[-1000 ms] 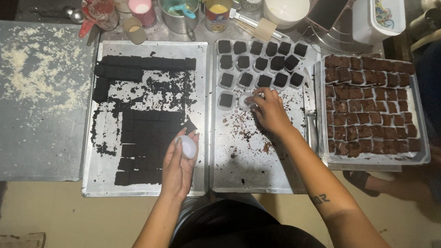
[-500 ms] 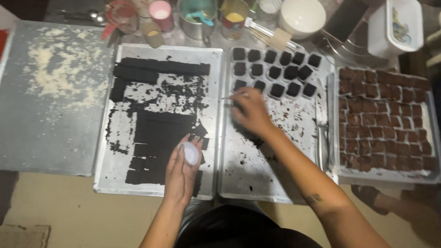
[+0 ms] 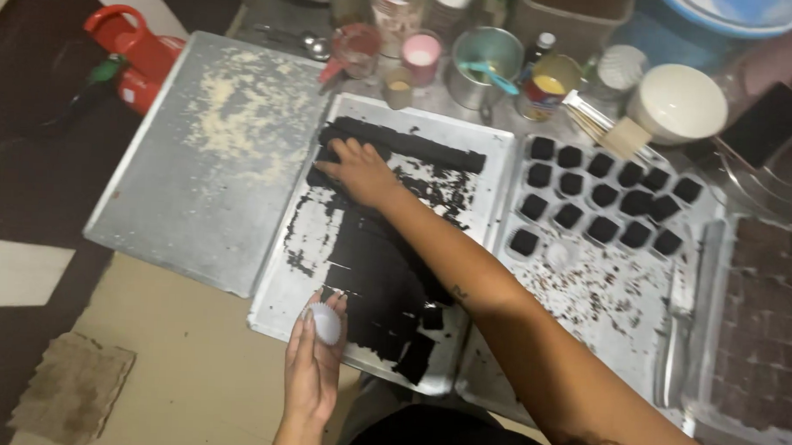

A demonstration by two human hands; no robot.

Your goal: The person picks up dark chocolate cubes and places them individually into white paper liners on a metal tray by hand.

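While the right hand [image 3: 360, 170] reached across to the far end of the dark chocolate brownie slab [image 3: 373, 257] and lay fingers-down on a cut piece there, the left hand [image 3: 314, 362] pinched a small white paper cup [image 3: 327, 323] at the near edge of the middle metal baking tray [image 3: 275, 306]. Judging by this head view, the work looked partly done: about fourteen dark cupped squares [image 3: 600, 196] sat in rows on the right-hand metal tray [image 3: 603, 317], and much slab remained. Its long axis ran far to near, tilting slightly right.
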